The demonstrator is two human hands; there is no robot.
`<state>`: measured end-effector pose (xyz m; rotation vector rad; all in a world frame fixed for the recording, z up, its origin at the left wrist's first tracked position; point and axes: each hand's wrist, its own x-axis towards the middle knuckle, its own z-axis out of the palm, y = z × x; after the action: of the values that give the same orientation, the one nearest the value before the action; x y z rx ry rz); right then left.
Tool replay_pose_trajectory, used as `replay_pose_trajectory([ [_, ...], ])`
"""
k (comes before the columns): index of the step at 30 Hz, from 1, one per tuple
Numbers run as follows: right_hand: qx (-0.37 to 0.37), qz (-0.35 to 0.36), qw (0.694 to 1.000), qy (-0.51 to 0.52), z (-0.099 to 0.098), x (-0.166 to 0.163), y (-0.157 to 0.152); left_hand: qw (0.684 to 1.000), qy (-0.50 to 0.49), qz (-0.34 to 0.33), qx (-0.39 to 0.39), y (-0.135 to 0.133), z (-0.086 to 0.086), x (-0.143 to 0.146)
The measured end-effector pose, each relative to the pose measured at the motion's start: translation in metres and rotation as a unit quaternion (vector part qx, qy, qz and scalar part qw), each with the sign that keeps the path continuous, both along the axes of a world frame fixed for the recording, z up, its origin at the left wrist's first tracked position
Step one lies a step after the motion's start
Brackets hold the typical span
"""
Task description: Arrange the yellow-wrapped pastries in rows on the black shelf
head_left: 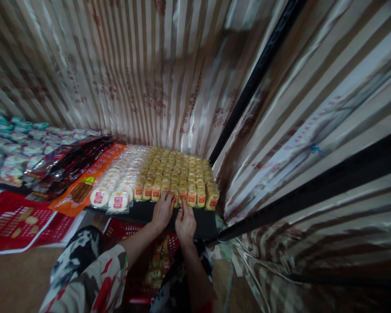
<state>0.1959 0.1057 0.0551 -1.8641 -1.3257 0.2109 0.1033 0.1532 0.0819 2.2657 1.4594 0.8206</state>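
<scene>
Small yellow snack packs (191,198) with red-and-white labels stand in close rows on a black shelf (206,224). At their front edge my left hand (163,211) is closed, its bent fingers on a pack in the front row. Just to its right, my right hand (185,222) has its fingers pressed together against the same part of that row. The fingertips partly cover the pack between them. Left of the yellow packs lie rows of round white wrapped cakes (118,201) with pink labels.
An orange packet (74,196) and dark red shiny packets (68,163) lie farther left, beyond them white-and-green packs (18,148). Below the shelf, between my legs, stands a red basket (127,228) with yellow packs. A black post (247,98) and striped sheeting (124,65) border the shelf.
</scene>
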Motion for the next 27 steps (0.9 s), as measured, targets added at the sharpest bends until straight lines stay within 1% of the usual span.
replay_pose_trajectory([
  [5,-0.007,-0.004,1.0,-0.013,-0.004,-0.001,0.002,0.999,0.004,-0.032,0.016,-0.002,-0.018,0.0],
  [9,-0.004,0.001,1.0,-0.017,-0.006,-0.001,0.003,0.998,-0.005,-0.036,0.05,0.0,-0.027,-0.002],
  [12,-0.008,0.0,1.0,-0.024,-0.006,-0.001,0.003,0.998,-0.011,-0.03,0.06,0.0,-0.028,-0.004],
  [15,-0.003,0.003,1.0,-0.02,-0.003,-0.001,0.002,0.998,-0.012,-0.022,0.053,-0.001,-0.025,-0.005],
  [18,0.02,0.014,1.0,-0.009,-0.002,-0.001,0.0,0.998,-0.026,-0.04,0.046,-0.006,-0.021,-0.008],
  [22,0.048,0.027,0.998,0.002,-0.004,0.001,-0.003,0.995,-0.043,-0.079,0.034,-0.027,-0.021,-0.022],
  [25,0.062,0.057,0.996,0.004,-0.004,0.002,-0.005,0.995,-0.036,-0.089,0.022,-0.054,-0.026,-0.044],
  [27,0.073,0.093,0.993,-0.005,-0.003,0.0,-0.009,0.995,-0.017,-0.1,-0.004,-0.071,-0.033,-0.063],
])
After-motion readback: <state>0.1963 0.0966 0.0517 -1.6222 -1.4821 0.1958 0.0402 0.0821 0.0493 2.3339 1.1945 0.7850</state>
